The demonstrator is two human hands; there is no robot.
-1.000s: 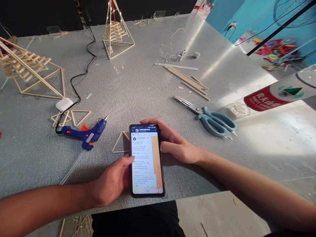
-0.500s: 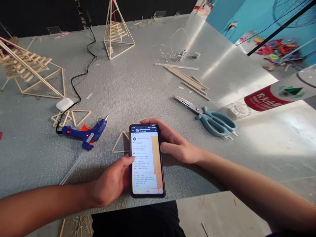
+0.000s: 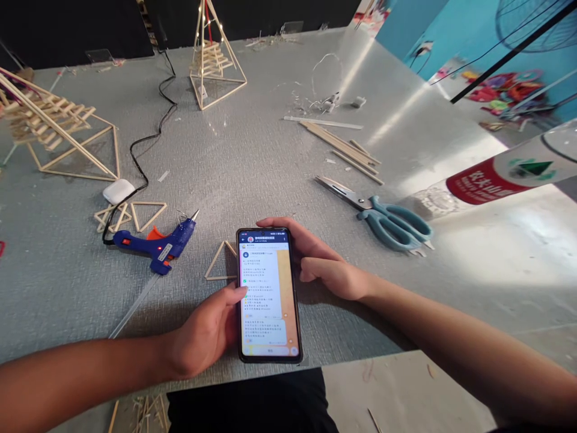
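A smartphone (image 3: 265, 294) with a lit screen of text is held upright near the table's front edge. My left hand (image 3: 205, 328) grips its left side, the thumb lying over the screen's edge and the other fingers hidden behind. From the right, my right hand (image 3: 322, 264) supports the phone's upper part, its fingers behind the case and its thumb bent, just off the edge. Partly covered by the phone is a small triangle of wooden sticks (image 3: 216, 260). A blue glue gun (image 3: 157, 243) with a glowing red light lies left of it, a clear glue stick (image 3: 135, 305) protruding from its back.
Blue-handled scissors (image 3: 376, 213) lie to the right, near loose sticks (image 3: 345, 150) and a tilted water bottle (image 3: 487, 177). Stick pyramids stand at the far middle (image 3: 219, 66) and left (image 3: 74, 129). A black cord (image 3: 146, 141) runs past a white case (image 3: 118, 190).
Small lights now glow on the far pyramid, where none showed before. My right thumb has drawn slightly away from the phone's edge. The phone stays almost in place.
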